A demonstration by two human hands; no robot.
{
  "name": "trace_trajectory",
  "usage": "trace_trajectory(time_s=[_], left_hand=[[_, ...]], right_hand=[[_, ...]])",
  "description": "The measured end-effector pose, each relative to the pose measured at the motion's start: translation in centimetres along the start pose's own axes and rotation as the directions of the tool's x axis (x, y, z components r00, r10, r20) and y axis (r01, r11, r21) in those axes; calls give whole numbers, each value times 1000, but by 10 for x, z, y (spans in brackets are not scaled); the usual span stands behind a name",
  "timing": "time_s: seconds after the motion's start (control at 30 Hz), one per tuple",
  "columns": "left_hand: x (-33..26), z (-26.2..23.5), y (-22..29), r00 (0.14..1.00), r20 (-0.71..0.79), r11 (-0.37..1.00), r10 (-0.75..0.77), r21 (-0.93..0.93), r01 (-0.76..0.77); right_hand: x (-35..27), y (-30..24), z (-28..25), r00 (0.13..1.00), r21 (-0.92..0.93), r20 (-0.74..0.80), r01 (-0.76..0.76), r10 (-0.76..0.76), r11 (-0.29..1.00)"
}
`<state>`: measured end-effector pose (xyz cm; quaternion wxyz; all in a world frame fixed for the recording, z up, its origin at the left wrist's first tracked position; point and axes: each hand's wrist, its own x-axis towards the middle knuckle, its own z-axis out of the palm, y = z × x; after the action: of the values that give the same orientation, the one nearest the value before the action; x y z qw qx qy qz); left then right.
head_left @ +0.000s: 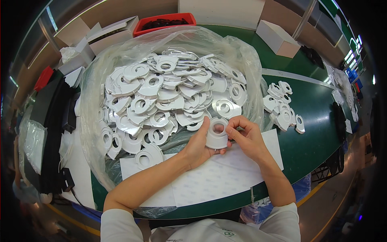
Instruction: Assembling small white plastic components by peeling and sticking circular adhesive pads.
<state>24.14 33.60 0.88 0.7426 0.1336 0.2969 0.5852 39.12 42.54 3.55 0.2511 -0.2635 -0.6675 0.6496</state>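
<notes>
Between my two hands is a white plastic ring-shaped part (217, 140), a round hole near its top and a solid wider lower end. My left hand (197, 147) is closed around its left side, thumb up along the edge and fingertips showing beneath. At its right edge my right hand (246, 136) pinches with thumb and forefinger; whether those fingers also hold something small is hidden. Just beyond lies a big heap of like white parts (161, 92) in a clear plastic bag (90, 133) with its sides spread out. White paper sheets (201, 181) lie under my forearms.
A smaller group of white parts (284, 117) lies on the green tabletop (312, 137) to the right. At the back are a red bin (192, 18) with dark pieces, a white box (278, 38) and an open carton (113, 30). A black cable (78, 199) runs along the left.
</notes>
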Motion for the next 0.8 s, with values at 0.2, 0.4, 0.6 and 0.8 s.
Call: trace_trajectory(time_s=[0.2, 0.4, 0.6, 0.8], left_hand=[[0, 0, 0, 1000, 19, 1000, 11, 6, -11], [0, -1, -2, 1000, 15, 1000, 15, -7, -15], [1, -2, -2, 999, 28, 1000, 21, -14, -21], [1, -2, -2, 999, 34, 1000, 24, 4, -24]], right_hand=[[0, -2, 1, 1000, -39, -6, 26, -26, 999], [0, -1, 1, 1000, 21, -5, -6, 6, 1000], [0, -1, 2, 1000, -6, -14, 12, -12, 1000], [-1, -3, 4, 999, -30, -17, 31, -32, 999]])
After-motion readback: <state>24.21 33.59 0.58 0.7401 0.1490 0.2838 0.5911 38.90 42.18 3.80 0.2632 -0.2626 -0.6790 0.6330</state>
